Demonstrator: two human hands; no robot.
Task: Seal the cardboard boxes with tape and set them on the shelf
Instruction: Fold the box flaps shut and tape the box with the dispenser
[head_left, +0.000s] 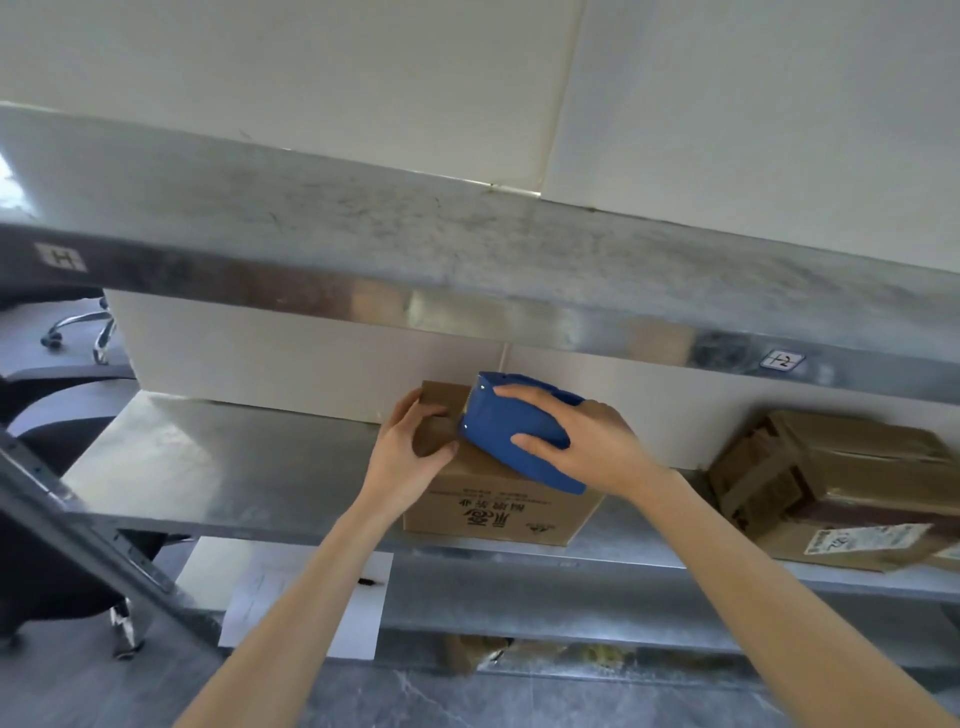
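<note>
Cardboard box (498, 501) sits on the metal shelf (234, 467). On its top rests a blue tape dispenser (511, 434), with the right hand (592, 444) wrapping its grip round it. The left hand (408, 449) curls its grip over the box's left top edge, perhaps a flap. Right of the box lies another carton (831, 483).

Both arms bare, stretched fwd and up from bottom of frame, converging toward centre. L forearm (291, 597) comes in from lower left, wrist about straight; L hand (408, 449) palm-in, fingers curled round left end of box (493, 499), thumb pressed on its near top edge. R forearm (769, 582) comes in from lower right, wrist bent slightly inward; R hand (587, 441) palm-down, grips tape dispenser (511, 431) w/ fingers spread over its top, thumb along near side. Hands close, not touching.
</note>
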